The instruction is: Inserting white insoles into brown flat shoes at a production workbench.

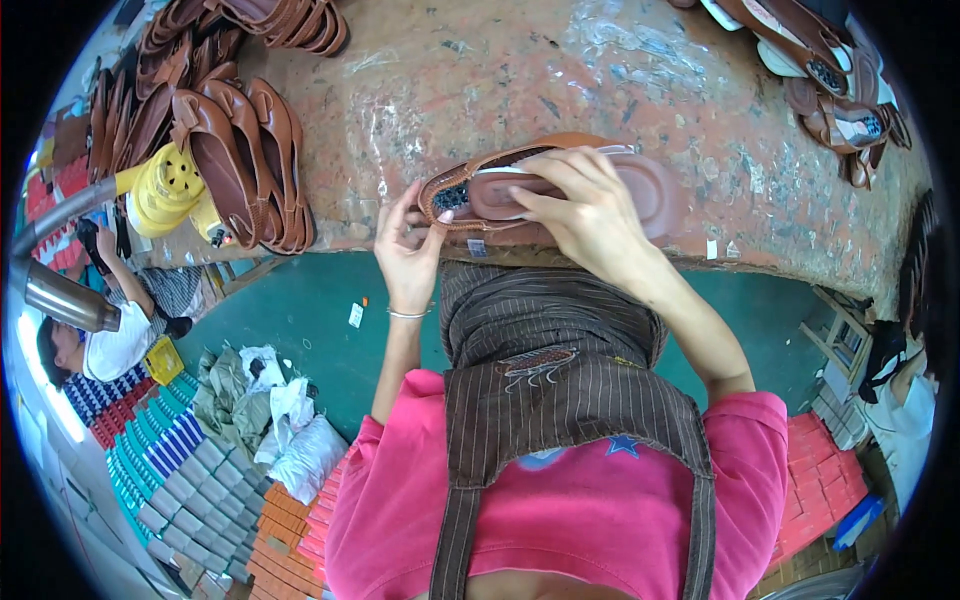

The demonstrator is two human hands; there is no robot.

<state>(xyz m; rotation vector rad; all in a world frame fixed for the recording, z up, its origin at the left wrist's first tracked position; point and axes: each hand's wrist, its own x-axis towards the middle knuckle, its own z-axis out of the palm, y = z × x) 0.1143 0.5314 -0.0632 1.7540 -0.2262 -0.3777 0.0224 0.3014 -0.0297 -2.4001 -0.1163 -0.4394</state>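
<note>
A brown leather shoe (575,140) lies on the worn workbench in front of me, its toe end toward the left. Dark speckled material shows inside the toe opening. Around that end, my left hand (410,245) is closed, thumb at the near rim and fingers at the tip. My right hand (590,210) grips a brownish-pink insole (494,196) over the shoe, thumb and fingers on its middle. One end of the insole is partly in the shoe opening; its rounded other end reaches out to the right, slightly blurred.
Brown shoes (245,165) stand stacked at the left, beside a yellow perforated object (165,190) and a metal pipe. More shoes (845,105) lie at the far right. Stacked boxes (200,495) and white bags (305,450) are on the floor. Another person (105,340) is at the left.
</note>
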